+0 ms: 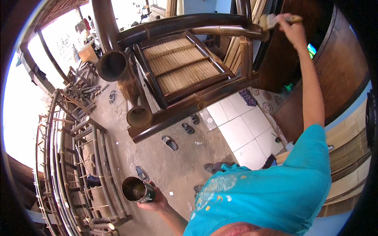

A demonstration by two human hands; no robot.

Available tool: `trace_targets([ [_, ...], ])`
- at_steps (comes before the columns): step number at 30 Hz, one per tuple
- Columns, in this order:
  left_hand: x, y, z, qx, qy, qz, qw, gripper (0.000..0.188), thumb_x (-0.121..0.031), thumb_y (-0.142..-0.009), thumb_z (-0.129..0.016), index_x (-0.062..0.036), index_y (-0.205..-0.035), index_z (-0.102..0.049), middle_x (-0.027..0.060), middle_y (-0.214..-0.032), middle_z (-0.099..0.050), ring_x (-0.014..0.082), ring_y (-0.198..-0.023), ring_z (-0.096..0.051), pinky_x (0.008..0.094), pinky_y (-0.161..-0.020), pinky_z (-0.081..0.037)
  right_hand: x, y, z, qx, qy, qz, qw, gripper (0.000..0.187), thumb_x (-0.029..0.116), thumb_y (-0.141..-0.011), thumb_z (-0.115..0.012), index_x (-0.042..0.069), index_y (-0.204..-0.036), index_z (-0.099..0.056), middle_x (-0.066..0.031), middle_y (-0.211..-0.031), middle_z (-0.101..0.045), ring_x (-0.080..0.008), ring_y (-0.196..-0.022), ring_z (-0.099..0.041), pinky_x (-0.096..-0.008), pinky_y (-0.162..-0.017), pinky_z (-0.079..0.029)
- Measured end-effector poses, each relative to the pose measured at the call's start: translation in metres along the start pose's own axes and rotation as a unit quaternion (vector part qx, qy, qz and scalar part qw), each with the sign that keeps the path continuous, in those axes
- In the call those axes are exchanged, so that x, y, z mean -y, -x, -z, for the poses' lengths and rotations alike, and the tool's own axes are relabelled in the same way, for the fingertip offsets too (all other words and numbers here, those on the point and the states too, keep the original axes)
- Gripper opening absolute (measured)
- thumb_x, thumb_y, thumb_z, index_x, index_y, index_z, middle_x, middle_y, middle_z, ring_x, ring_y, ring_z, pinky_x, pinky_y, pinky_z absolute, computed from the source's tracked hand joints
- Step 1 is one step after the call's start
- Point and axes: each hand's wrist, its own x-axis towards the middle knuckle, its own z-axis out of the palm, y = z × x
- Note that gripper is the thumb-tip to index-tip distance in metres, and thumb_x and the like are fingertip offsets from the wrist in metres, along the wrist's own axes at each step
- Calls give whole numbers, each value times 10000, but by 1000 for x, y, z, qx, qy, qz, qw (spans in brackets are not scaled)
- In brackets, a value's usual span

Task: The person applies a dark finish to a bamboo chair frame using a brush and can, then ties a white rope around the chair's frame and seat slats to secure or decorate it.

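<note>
My left hand (156, 201) grips a round open can (149, 193) at the lower middle, its mouth tipped so that its dark, stained inside shows. At the upper right my raised right hand (290, 29) is closed round the handle of a paintbrush (270, 21). The bristles point left, at the cut end of a bamboo rail (236, 30); whether they touch it I cannot tell. That rail belongs to a large dark, glossy bamboo furniture frame (173, 104) in front of me. Its slatted panel (181, 65) is a paler straw colour.
On the left stands an unvarnished bamboo frame (103, 169), with a pile of cut bamboo pieces (84, 88) behind it. Several sandals (169, 142) lie on the concrete floor (157, 161). White tiles (240, 128) adjoin a dark wooden panel (281, 74) on the right.
</note>
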Motion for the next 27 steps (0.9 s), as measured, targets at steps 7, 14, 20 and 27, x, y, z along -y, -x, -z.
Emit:
trace_targets([
  [7,-21,2,5,122,50,9,991,645,-521,-907,-333,-59,-1317,-522,221,-1208,-597,385,-1043,-626,448,-817,-594,34,76,1,33,-151,-34,987,380,396,-894,-645,22,-935,-697,-115,-796,-699,-210,-722,-692,-376,-702,-547],
  [14,-35,3,49,65,4,12,998,865,-741,-863,-311,-88,-1424,-397,201,-1302,-547,403,-1059,-615,401,-714,-613,3,132,-20,97,68,-68,991,575,532,-866,-618,-38,-856,-688,-236,-885,-678,-386,-863,-668,-446,-770,-515],
  [20,-42,9,62,28,28,40,998,887,-760,-854,-251,-93,-1417,-408,198,-1298,-544,401,-1082,-599,412,-717,-613,47,202,-68,177,16,-115,977,262,361,-910,-631,120,-1005,-672,-117,-994,-690,-315,-932,-660,-397,-796,-508],
  [27,-52,-11,59,-66,-12,34,997,687,-604,-878,-312,-101,-1286,-541,144,-1113,-655,388,-943,-658,439,-634,-602,153,228,-29,328,-589,-128,727,203,194,-862,-671,40,-996,-665,-63,-940,-634,-140,-895,-593,-311,-737,-512],
])
